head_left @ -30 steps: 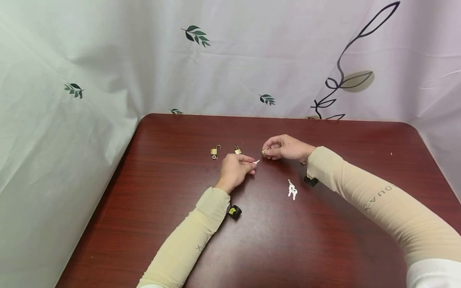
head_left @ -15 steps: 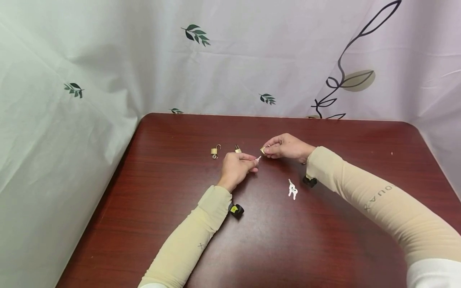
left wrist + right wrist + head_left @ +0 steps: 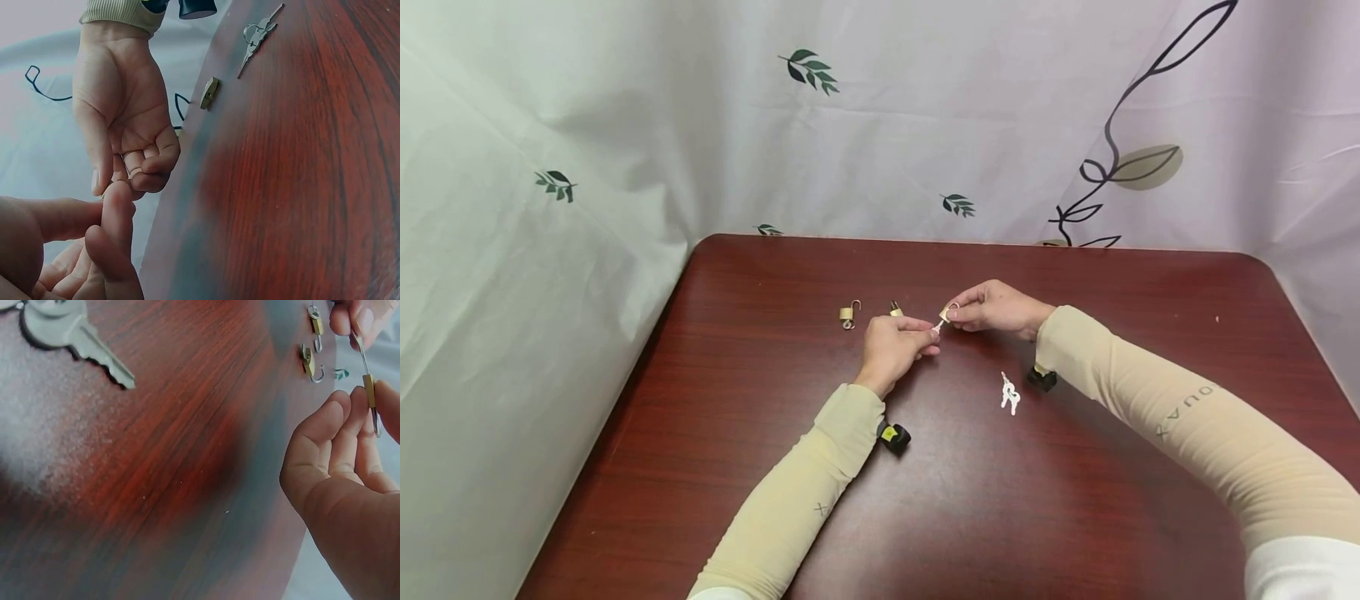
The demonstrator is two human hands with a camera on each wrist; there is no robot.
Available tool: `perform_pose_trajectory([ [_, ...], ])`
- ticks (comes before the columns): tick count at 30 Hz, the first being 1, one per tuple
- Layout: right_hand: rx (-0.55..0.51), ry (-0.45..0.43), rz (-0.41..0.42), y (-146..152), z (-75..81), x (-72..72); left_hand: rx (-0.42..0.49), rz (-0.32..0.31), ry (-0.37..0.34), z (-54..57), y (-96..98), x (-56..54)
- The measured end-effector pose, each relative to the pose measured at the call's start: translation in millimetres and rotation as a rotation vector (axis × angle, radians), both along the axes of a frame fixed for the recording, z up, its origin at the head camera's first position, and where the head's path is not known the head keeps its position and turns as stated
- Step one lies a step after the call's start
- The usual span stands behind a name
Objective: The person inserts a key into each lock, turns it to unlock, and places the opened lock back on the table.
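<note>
A small key (image 3: 362,353) is pinched between the thumb and fingers of my left hand (image 3: 887,352), its blade pointing at the padlock. My right hand (image 3: 996,310) grips a small brass padlock (image 3: 369,392) by its body; in the right wrist view the key's tip meets the padlock's bottom end. In the left wrist view my fingers hide most of the key and padlock. Just beyond the left hand lie two more brass padlocks, one with its shackle raised (image 3: 847,315) and one partly covered by the hand (image 3: 896,309).
On the dark red table (image 3: 1000,517), a pair of keys on a ring (image 3: 1010,395) lies before the right hand. Another brass padlock (image 3: 210,93) shows near those keys in the left wrist view. A pale curtain (image 3: 865,133) hangs behind the table's far edge.
My hands have come together: the left hand moved slightly right and forward with the key, and the padlock tilted and shifted left until the key's tip met it.
</note>
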State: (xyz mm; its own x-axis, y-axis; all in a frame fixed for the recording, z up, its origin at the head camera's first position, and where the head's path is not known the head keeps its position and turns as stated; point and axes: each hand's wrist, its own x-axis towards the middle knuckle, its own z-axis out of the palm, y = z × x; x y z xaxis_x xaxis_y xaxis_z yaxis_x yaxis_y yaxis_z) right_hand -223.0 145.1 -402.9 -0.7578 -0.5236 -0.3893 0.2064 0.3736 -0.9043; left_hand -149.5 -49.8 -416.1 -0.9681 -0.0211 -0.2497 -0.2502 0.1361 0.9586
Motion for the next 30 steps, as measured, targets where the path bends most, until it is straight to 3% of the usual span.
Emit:
perform_pose_trajectory([
  [30,-0.039,0.008,0.007,-4.2,-3.1,4.6,0.041,-0.004,-0.051,-1.6,0.6,-3.3],
])
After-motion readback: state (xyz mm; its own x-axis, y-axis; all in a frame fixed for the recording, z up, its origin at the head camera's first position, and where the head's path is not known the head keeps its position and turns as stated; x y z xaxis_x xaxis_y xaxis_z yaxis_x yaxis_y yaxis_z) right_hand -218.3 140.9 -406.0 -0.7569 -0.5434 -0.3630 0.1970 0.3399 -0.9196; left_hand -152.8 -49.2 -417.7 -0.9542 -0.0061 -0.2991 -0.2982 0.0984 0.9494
